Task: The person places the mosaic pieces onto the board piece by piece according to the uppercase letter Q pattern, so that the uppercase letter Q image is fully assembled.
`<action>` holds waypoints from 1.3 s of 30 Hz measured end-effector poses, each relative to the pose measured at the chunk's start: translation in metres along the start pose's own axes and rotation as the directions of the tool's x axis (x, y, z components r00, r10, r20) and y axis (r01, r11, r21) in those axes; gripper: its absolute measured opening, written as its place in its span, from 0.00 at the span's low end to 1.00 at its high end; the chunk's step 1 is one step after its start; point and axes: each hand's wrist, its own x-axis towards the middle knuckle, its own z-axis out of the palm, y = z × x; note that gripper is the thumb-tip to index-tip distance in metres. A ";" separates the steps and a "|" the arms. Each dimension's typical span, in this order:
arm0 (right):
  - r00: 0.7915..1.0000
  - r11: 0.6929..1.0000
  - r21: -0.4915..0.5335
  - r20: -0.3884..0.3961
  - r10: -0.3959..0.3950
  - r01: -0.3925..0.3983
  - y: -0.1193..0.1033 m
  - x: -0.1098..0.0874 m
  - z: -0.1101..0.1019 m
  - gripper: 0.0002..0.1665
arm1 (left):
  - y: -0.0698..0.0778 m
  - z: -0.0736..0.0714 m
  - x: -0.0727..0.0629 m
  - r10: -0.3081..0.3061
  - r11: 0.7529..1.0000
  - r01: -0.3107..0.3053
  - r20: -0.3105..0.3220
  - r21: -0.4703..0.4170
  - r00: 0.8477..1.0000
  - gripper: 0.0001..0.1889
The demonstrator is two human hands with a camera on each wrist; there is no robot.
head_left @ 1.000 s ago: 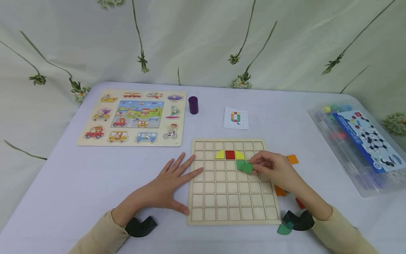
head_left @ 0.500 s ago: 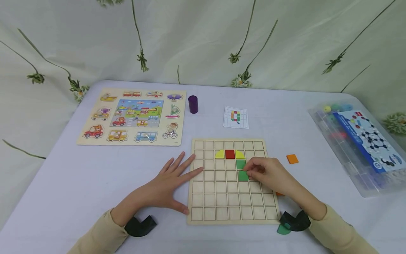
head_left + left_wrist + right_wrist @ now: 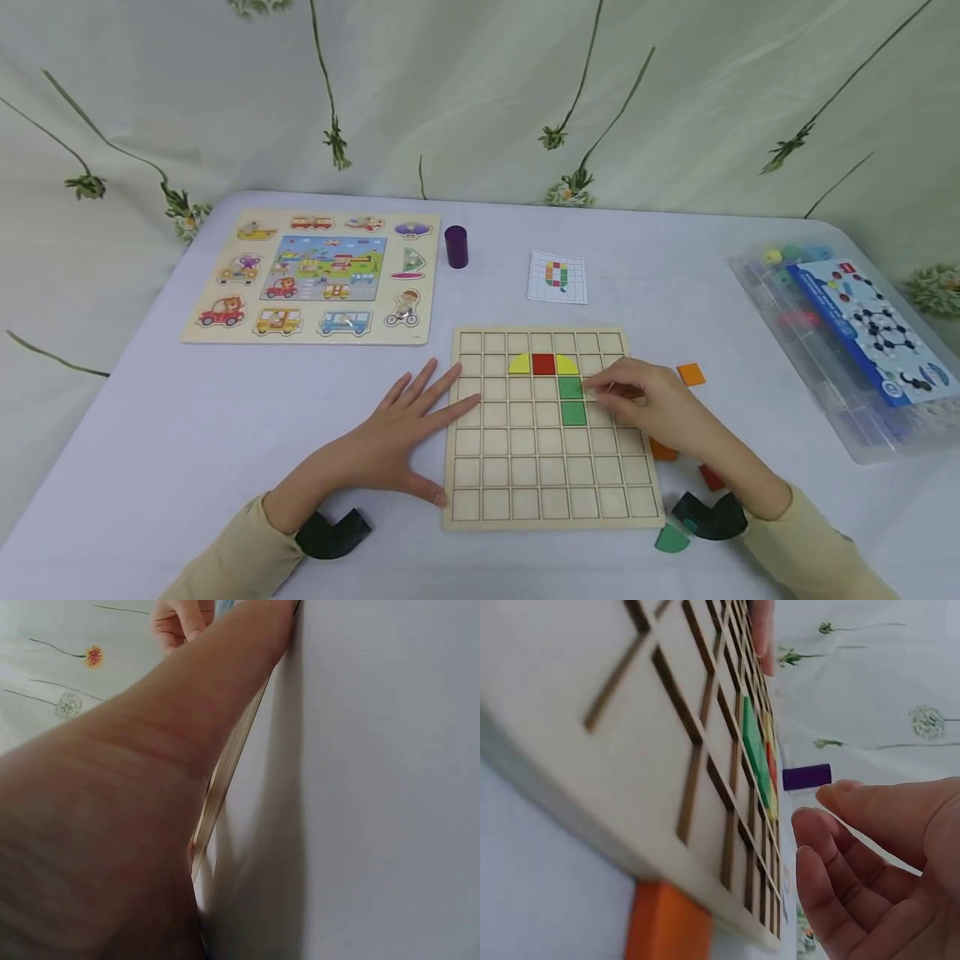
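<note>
A wooden grid board (image 3: 525, 483) lies on the table in front of me. My left hand (image 3: 386, 446) is spread flat, its fingertips and thumb resting on the board's left edge. In the upper cells sit a red square (image 3: 543, 365) between two yellow quarter-round pieces, the right one (image 3: 567, 366) directly above a green square (image 3: 570, 388). A second green square (image 3: 573, 413) sits in the cell below that. Just right of the green squares hovers my right hand (image 3: 648, 400), with nothing between its loosely curled fingers in the right wrist view. Its thumb (image 3: 885, 810) stands apart from the fingertips.
Orange pieces (image 3: 692, 374), a red piece (image 3: 711, 478) and a green quarter-round (image 3: 672, 539) lie right of the board. Behind it are a small pattern card (image 3: 557, 279) and a purple cylinder (image 3: 457, 247). A vehicle puzzle (image 3: 311, 333) is at the left, a clear plastic case (image 3: 832, 400) at the right.
The right hand has set the second green square into the cell below the first, let go and drawn back slightly to the right. The left hand has stayed in place.
</note>
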 end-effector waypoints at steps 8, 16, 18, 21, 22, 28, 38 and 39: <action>0.980 0.989 -0.121 -0.189 0.062 -0.086 0.027 -0.021 -0.046 0.13 | 0.001 -0.001 0.000 -0.004 1.000 0.004 0.002 0.005 1.000 0.59; 0.970 0.971 -0.118 -0.150 0.189 -0.207 0.066 -0.041 -0.065 0.15 | 0.001 0.000 -0.001 -0.002 1.000 0.002 0.000 0.001 1.000 0.58; 0.971 0.970 -0.111 -0.130 0.202 -0.217 0.071 -0.042 -0.065 0.17 | 0.001 0.000 -0.001 -0.001 1.000 0.001 -0.001 -0.003 1.000 0.58; 0.971 0.971 -0.101 -0.122 0.206 -0.218 0.077 -0.043 -0.064 0.18 | 0.001 0.000 -0.001 -0.002 1.000 0.002 0.001 -0.004 1.000 0.58; 0.971 0.971 -0.101 -0.129 0.203 -0.216 0.078 -0.042 -0.063 0.18 | 0.001 0.000 -0.001 -0.001 1.000 0.001 0.000 -0.002 1.000 0.59; 0.962 0.968 -0.126 -0.196 0.192 -0.219 0.083 -0.041 -0.058 0.15 | 0.001 0.000 0.000 0.004 1.000 -0.004 -0.006 0.003 1.000 0.59; 0.959 0.966 -0.104 -0.186 0.215 -0.237 0.082 -0.041 -0.057 0.15 | 0.000 0.001 0.000 0.004 1.000 -0.004 -0.003 0.000 1.000 0.58; 0.959 0.965 -0.107 -0.184 0.218 -0.240 0.082 -0.041 -0.058 0.14 | 0.000 0.001 0.000 0.003 1.000 -0.003 -0.002 -0.001 1.000 0.58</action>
